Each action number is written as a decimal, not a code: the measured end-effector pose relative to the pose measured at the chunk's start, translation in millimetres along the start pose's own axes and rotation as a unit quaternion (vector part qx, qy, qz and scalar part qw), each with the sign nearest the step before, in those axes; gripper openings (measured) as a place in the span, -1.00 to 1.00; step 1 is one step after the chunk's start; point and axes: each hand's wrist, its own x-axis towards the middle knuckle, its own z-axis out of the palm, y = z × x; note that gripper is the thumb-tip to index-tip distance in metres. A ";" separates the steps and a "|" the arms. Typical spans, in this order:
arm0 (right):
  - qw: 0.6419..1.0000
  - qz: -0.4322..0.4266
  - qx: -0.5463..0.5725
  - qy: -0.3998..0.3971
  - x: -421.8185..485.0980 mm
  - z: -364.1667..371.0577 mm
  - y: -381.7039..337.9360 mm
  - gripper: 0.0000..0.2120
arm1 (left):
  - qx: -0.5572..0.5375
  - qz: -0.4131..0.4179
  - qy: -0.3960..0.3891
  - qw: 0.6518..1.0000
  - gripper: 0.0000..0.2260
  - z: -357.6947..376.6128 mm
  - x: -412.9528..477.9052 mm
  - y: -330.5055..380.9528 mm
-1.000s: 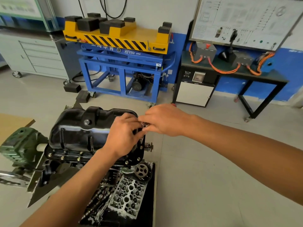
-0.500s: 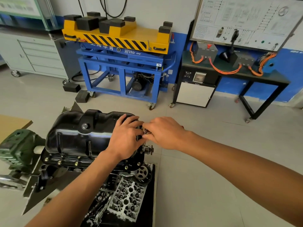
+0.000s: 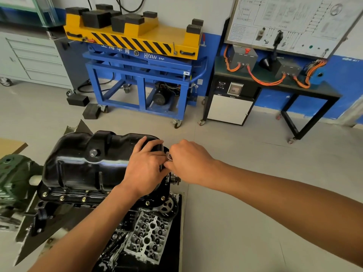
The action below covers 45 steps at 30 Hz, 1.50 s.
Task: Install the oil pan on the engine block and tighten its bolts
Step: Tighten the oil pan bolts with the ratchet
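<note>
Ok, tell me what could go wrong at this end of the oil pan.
The small metal part pinched by the right hand could slip and drop onto the cylinder head lying below. The left hand covers that end of the oil pan, so a thread might start crooked unseen.

oil pan (image 3: 84,165) on engine block (image 3: 110,199) — cylinder head (image 3: 147,238) in front

Bare floor (image 3: 255,193) opens right of our right hand (image 3: 188,160); the oil pan (image 3: 84,163) bulks under our left hand (image 3: 145,167), a cylinder head (image 3: 147,238) crowding below.
</note>
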 end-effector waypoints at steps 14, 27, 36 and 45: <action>0.989 -0.074 -0.066 -0.109 -5.5 -16.2 6.9 -0.82 | -0.009 0.026 -0.053 0.998 -0.88 -12.0 0.5 0.0; 0.948 -0.259 -0.178 -0.053 5.4 -10.6 39.0 -0.58 | 0.016 0.030 -0.052 0.998 -0.82 -11.8 -3.2 3.7; 0.929 -0.305 -0.208 -0.028 17.8 -20.3 32.4 -0.62 | -0.035 0.016 -0.035 0.999 -0.89 -15.5 1.7 2.1; 0.954 -0.224 -0.198 -0.003 43.2 -40.0 37.0 -0.65 | -0.049 -0.029 -0.067 0.996 -0.82 -22.7 49.7 -16.3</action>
